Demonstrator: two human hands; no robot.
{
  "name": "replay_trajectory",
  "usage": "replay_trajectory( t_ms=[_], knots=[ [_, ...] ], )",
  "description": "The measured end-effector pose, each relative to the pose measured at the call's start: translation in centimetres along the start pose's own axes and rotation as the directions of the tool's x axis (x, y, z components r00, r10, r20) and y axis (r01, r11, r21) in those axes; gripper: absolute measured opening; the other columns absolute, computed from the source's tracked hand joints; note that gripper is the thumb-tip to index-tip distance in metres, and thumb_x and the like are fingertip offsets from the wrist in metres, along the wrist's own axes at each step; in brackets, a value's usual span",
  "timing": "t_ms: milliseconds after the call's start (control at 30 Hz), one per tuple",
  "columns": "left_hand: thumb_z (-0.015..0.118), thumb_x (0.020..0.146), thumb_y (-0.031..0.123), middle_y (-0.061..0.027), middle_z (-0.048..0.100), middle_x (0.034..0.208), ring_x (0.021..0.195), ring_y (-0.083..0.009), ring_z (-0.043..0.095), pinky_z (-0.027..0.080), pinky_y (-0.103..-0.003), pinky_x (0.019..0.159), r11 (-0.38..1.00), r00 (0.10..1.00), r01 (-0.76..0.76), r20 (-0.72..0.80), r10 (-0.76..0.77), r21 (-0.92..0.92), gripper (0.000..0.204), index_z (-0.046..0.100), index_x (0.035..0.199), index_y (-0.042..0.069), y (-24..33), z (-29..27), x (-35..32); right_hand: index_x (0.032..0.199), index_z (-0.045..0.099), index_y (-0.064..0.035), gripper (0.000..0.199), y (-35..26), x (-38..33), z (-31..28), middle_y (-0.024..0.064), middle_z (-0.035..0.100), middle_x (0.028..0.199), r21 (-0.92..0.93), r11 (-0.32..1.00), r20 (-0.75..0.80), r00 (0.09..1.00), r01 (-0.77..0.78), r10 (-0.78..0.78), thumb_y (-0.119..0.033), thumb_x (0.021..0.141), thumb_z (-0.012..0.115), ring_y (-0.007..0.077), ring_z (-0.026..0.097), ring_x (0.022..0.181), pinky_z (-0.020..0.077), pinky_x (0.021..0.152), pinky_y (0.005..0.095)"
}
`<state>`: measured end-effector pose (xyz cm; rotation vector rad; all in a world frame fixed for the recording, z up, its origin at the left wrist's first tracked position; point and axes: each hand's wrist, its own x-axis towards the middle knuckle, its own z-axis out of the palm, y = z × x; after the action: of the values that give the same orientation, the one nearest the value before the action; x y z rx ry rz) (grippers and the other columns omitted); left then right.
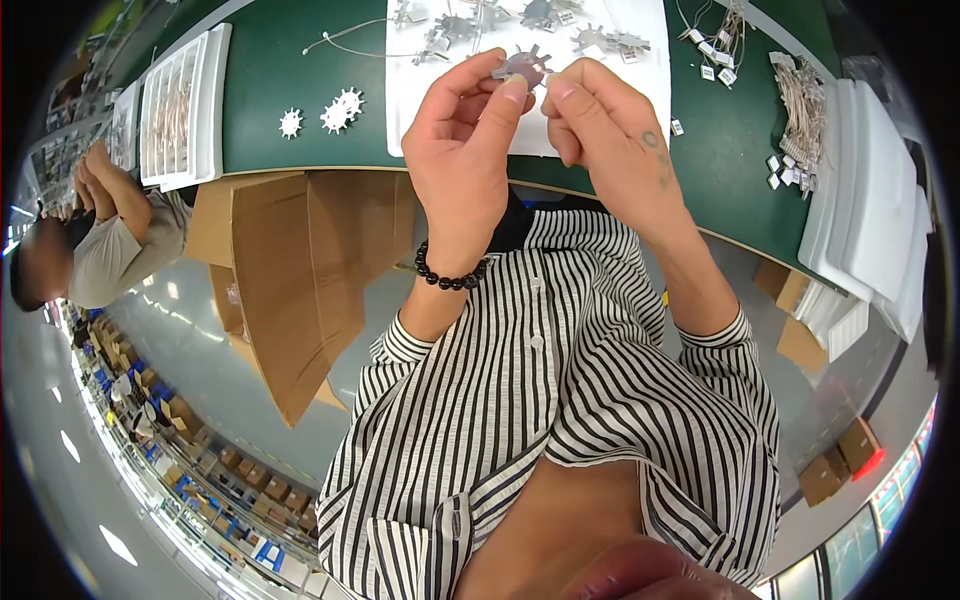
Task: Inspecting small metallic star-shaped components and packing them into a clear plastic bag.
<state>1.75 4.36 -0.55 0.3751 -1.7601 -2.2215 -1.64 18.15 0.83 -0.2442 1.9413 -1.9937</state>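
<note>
A shiny silver star-shaped metal piece (524, 66) with short tabs around its edge is held up over a white sheet (640, 105). My left hand (462, 140) grips it between thumb and fingers. Close against its right edge, my right hand (612, 125) is closed in a pinch; what lies between those fingertips is too small to make out. More silver star-shaped pieces (590, 38) with small white connectors are spread on the far part of the sheet. A thin pale wire (350, 48) trails off the sheet to the left.
Loose star-shaped plates (342, 110) lie left on the green table (270, 70), near a white tray (180, 110) of wired parts. Wire bundles with white connectors (798, 110) and stacked white foam trays (870, 190) are right. A cardboard box (300, 260) stands below the table edge; another person (120, 230) sits far left.
</note>
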Motion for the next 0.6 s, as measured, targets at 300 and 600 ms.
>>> replay_trajectory(
  t_ms=[300,600],
  knots=[
    [0.072,0.090,-0.001,-0.0066,0.067,0.105,0.087,-0.0125,0.063,0.054,-0.021,0.079,0.983,0.990,-0.138,0.033,0.135,0.121,0.030,0.071,0.120,0.001,0.2,-1.1,-0.2,0.087,0.060,-0.0052,0.016,-0.8,0.0,1.1,-0.0026,0.049,0.066,-0.222,0.967,-0.005,0.992,0.123,-0.128,-0.013,0.101,0.055,0.0094,0.040,0.060,0.0327,0.056,0.0238],
    [0.071,0.087,-0.003,-0.0086,0.067,0.107,0.087,-0.0145,0.064,0.056,-0.024,0.075,0.894,0.953,-0.304,0.114,0.282,0.330,0.032,0.073,0.118,0.001,-0.2,-2.2,-0.1,0.081,0.057,-0.0029,0.012,-0.7,0.1,1.3,0.0011,0.050,0.062,-0.608,0.725,0.077,0.932,0.325,-0.354,-0.005,0.091,0.062,0.0125,0.039,0.055,0.0337,0.053,0.0284]
  ],
)
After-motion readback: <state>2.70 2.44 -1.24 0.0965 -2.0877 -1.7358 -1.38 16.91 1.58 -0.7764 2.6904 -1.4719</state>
